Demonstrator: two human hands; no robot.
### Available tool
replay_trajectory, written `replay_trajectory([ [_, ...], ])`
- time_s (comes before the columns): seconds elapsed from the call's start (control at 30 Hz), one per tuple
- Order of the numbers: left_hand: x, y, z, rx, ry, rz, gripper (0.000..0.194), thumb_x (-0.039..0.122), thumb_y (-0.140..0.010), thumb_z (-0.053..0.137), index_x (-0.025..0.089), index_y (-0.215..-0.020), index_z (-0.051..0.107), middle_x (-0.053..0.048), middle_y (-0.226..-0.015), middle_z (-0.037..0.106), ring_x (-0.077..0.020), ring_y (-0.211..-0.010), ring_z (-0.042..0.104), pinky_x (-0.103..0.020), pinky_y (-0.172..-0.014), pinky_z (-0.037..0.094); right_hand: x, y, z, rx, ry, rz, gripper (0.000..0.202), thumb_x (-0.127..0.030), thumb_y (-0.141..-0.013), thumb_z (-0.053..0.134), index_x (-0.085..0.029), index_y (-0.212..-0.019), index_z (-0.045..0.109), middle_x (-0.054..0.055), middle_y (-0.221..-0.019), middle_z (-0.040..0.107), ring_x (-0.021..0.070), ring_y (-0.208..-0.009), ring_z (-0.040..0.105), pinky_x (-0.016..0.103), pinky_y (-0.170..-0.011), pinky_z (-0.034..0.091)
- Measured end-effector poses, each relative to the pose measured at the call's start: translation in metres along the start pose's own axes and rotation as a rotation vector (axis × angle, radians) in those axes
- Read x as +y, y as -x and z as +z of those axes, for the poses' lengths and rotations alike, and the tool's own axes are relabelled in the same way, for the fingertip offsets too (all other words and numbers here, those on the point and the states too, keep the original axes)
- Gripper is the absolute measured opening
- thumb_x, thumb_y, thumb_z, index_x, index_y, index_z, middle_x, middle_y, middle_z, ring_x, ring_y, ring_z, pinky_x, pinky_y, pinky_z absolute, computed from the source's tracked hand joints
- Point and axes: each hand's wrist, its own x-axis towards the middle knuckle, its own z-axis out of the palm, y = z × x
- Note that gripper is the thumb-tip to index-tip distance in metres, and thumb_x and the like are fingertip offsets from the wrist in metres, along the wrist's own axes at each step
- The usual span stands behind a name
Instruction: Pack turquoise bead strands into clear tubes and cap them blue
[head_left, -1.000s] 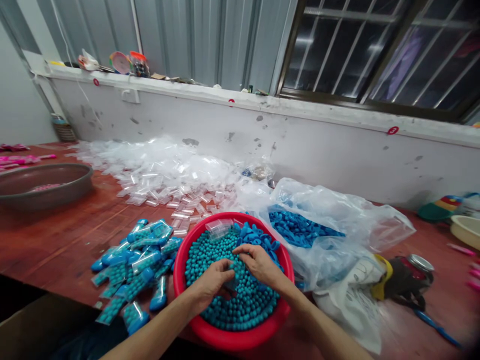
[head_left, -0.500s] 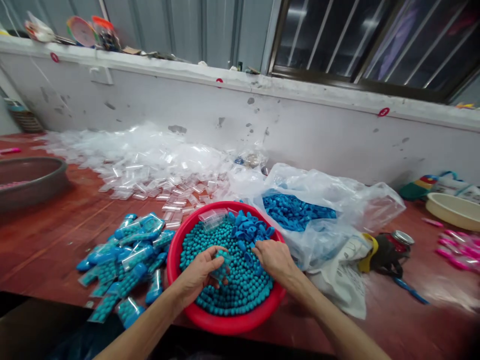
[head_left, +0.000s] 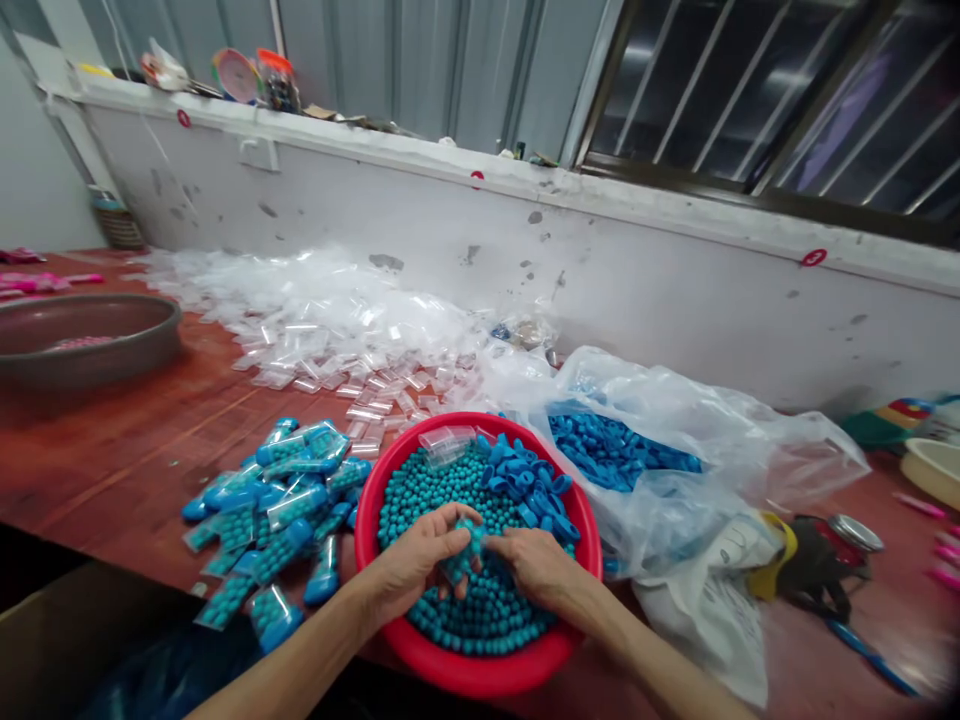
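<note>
Over a red basin [head_left: 366,530], my left hand [head_left: 416,560] is closed round a small clear plastic container of teal beads [head_left: 469,545]. My right hand [head_left: 544,572] is right up against that container, its fingers curled together; whatever they grip is hidden. Loose teal beads [head_left: 487,635] fill the basin beneath both hands. Blue plastic caps [head_left: 532,485] are heaped on the beads at the basin's upper right. An unfilled clear container [head_left: 448,446] lies by the far rim. Left of the basin are several bead-filled containers with blue caps [head_left: 292,480], piled together.
Clear plastic containers [head_left: 337,310] spread along the wall. Behind and right of the basin, a clear bag [head_left: 765,440] holds more blue caps [head_left: 622,445]. A grey basin [head_left: 169,335] stands far left. A jar [head_left: 855,535] and a white cloth-like bag [head_left: 712,590] lie on the right.
My right hand has moved left, from the blue caps to the container in my left hand. The view has turned left, so the scene sits further right.
</note>
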Motion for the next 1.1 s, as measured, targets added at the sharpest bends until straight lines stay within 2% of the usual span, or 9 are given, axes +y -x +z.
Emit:
replay_trajectory([
  [0.1, -0.001, 0.001, 0.001, -0.002, -0.012, 0.022, 0.033, 0.031, -0.074, 0.053, 0.018, -0.101, 0.041, -0.001, -0.073, 0.059, -0.008, -0.049, 0.055, -0.014, -0.038, 0.03, -0.003, -0.004, 0.008, -0.056, 0.072, -0.08, 0.033, -0.009, -0.083, 0.033, -0.025, -0.1, 0.056, 0.003, -0.083, 0.064, 0.0164, -0.066, 0.06, 0.022, -0.049, 0.034],
  [0.23, -0.003, 0.0, 0.002, 0.079, -0.117, 0.052, 0.03, 0.029, -0.073, 0.052, 0.018, -0.099, 0.043, 0.0, -0.073, 0.058, -0.0066, -0.048, 0.054, -0.014, -0.037, 0.03, -0.005, -0.017, 0.016, -0.047, 0.164, -0.06, 0.027, -0.011, -0.084, 0.034, -0.021, -0.093, 0.058, 0.004, -0.075, 0.063, 0.0159, -0.059, 0.058, 0.023, -0.047, 0.033],
  [0.3, -0.005, -0.002, 0.002, 0.158, -0.165, 0.056, 0.03, 0.031, -0.073, 0.051, 0.017, -0.098, 0.043, 0.001, -0.07, 0.057, -0.0063, -0.045, 0.052, -0.014, -0.035, 0.029, -0.004, -0.02, 0.013, 0.009, 0.179, -0.013, 0.022, -0.014, -0.083, 0.038, -0.019, -0.085, 0.059, 0.006, -0.078, 0.061, 0.017, -0.065, 0.058, 0.023, -0.051, 0.036],
  [0.37, -0.008, -0.006, 0.001, 0.209, -0.192, 0.056, 0.031, 0.033, -0.072, 0.051, 0.017, -0.097, 0.043, 0.002, -0.068, 0.056, -0.0061, -0.043, 0.051, -0.014, -0.033, 0.028, -0.002, -0.02, 0.005, 0.14, 0.14, 0.049, 0.014, -0.018, -0.081, 0.043, -0.017, -0.082, 0.058, 0.008, -0.088, 0.059, 0.0203, -0.077, 0.056, 0.026, -0.06, 0.04],
  [0.47, -0.011, -0.01, -0.001, 0.222, -0.198, 0.059, 0.033, 0.032, -0.07, 0.052, 0.017, -0.098, 0.042, 0.003, -0.066, 0.054, -0.0065, -0.042, 0.051, -0.014, -0.033, 0.03, -0.003, -0.014, -0.007, 0.282, -0.149, 0.067, 0.012, -0.019, -0.082, 0.043, -0.016, -0.085, 0.054, 0.007, -0.086, 0.058, 0.0193, -0.081, 0.054, 0.028, -0.069, 0.041],
  [0.63, -0.013, -0.01, -0.001, 0.219, -0.217, 0.096, 0.029, 0.033, -0.071, 0.051, 0.016, -0.093, 0.044, 0.004, -0.067, 0.053, -0.0068, -0.043, 0.051, -0.015, -0.034, 0.033, -0.01, -0.006, -0.014, 0.276, -0.731, -0.092, 0.026, -0.023, -0.087, 0.035, -0.021, -0.104, 0.054, 0.001, -0.086, 0.061, 0.0154, -0.077, 0.056, 0.025, -0.071, 0.042],
  [0.77, -0.008, -0.007, 0.004, 0.244, -0.275, 0.095, 0.029, 0.034, -0.072, 0.049, 0.016, -0.094, 0.044, 0.004, -0.066, 0.054, -0.0056, -0.039, 0.049, -0.015, -0.032, 0.028, -0.01, -0.005, -0.013, 0.265, -0.948, -0.054, 0.03, -0.027, -0.087, 0.037, -0.023, -0.109, 0.056, -0.001, -0.083, 0.063, 0.0138, -0.068, 0.056, 0.024, -0.062, 0.044],
  [0.93, -0.006, -0.006, 0.005, 0.233, -0.261, 0.071, 0.034, 0.034, -0.072, 0.05, 0.015, -0.099, 0.043, 0.003, -0.068, 0.055, -0.0055, -0.039, 0.049, -0.014, -0.032, 0.027, -0.011, -0.002, -0.009, 0.504, -0.788, 0.007, 0.023, -0.021, -0.083, 0.046, -0.02, -0.102, 0.059, 0.003, -0.089, 0.062, 0.0173, -0.085, 0.056, 0.029, -0.078, 0.043],
  [1.1, -0.01, -0.006, 0.001, 0.2, -0.156, 0.085, 0.048, 0.041, -0.071, 0.053, 0.015, -0.108, 0.038, 0.001, -0.069, 0.057, -0.0062, -0.04, 0.05, -0.015, -0.032, 0.026, -0.014, 0.001, 0.003, 0.669, -0.578, -0.049, 0.021, -0.017, -0.083, 0.044, -0.019, -0.1, 0.056, 0.005, -0.083, 0.057, 0.0166, -0.078, 0.056, 0.028, -0.071, 0.046],
])
